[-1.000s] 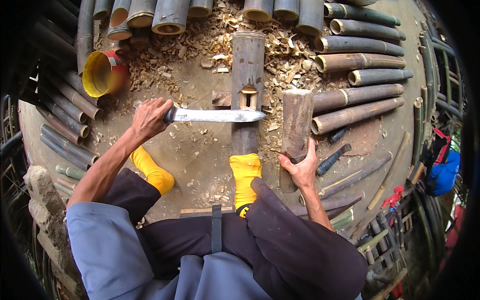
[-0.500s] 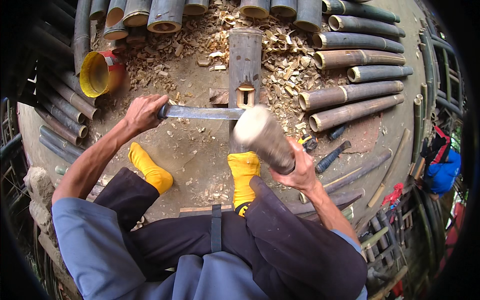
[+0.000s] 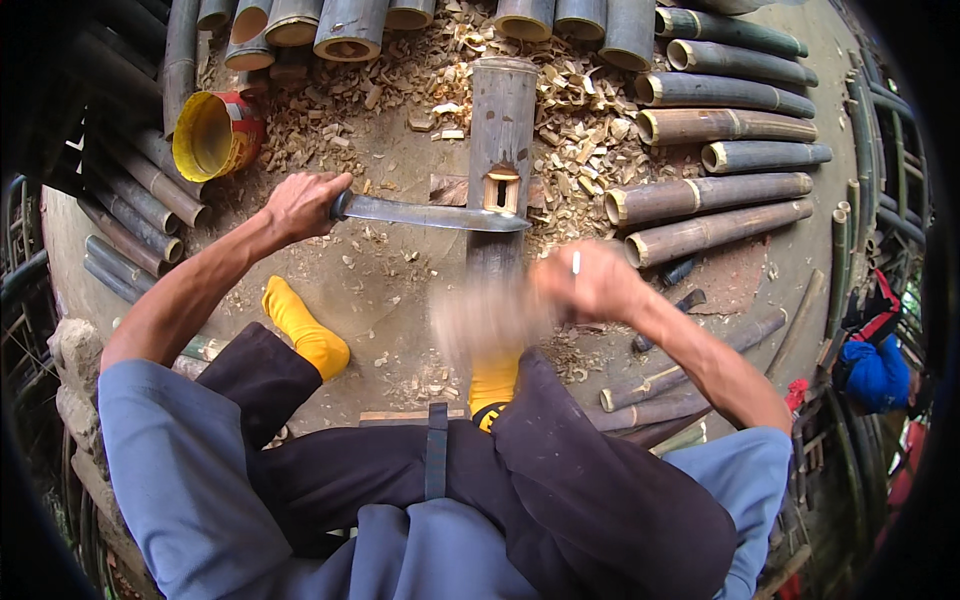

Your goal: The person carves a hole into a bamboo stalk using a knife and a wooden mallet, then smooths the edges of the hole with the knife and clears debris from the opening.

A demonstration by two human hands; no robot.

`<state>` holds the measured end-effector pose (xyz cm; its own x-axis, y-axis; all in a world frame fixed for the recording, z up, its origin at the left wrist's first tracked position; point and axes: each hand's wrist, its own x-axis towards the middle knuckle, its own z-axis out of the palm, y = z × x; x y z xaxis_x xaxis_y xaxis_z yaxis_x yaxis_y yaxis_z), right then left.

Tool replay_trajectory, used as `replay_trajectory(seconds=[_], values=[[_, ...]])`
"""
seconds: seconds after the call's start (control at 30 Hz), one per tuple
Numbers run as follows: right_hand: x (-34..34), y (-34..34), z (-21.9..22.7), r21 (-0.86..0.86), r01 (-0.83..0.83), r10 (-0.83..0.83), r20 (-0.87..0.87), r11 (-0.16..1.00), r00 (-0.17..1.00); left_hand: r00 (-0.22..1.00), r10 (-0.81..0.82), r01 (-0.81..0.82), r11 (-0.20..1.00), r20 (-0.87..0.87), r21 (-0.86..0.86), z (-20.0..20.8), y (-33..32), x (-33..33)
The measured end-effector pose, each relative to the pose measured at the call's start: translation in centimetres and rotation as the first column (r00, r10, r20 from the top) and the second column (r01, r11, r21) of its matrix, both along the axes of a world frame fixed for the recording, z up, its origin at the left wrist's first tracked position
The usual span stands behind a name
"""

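Observation:
My left hand [image 3: 305, 206] grips the handle of a machete [image 3: 425, 214], whose blade lies sideways across a dark bamboo tube [image 3: 503, 120]. The blade is at the near edge of a pale cut notch [image 3: 503, 180] with a dark slot in it. My right hand [image 3: 592, 282], smeared by motion, is closed round a wooden mallet [image 3: 490, 315]. That mallet is strongly blurred and hangs over the tube's near part, on my side of the blade. Below it shows my foot in a yellow sock [image 3: 494, 378], at the tube's near end.
Cut bamboo tubes [image 3: 710, 193] lie in a row on the right, and more stand at the far side. Wood chips [image 3: 590, 130] cover the ground around the tube. A red and yellow tin [image 3: 215, 140] lies at the left. Behind my right hand is a dark-handled tool [image 3: 685, 302].
The mallet has swung from above the blade's tip down and toward me, its head now pointing left. My right hand has moved up and my left hand slightly farther away, still gripping the machete.

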<state>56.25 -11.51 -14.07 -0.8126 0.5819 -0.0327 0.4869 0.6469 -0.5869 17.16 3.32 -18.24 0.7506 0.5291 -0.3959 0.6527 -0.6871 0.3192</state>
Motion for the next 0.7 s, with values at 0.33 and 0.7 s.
replay_trajectory(seconds=[0.33,0.7], values=[[-1.2,1.3,0.8,0.099,-0.027,0.033,-0.058,0.995,0.998,0.999,0.029,-0.031,0.999,0.033,0.043,-0.7,-0.2,0.2],[-3.2,1.7,2.4,0.053,-0.019,0.015,0.072,0.998,0.997,0.997,0.074,-0.072,0.993,-0.024,0.092,-0.7,0.1,0.2]])
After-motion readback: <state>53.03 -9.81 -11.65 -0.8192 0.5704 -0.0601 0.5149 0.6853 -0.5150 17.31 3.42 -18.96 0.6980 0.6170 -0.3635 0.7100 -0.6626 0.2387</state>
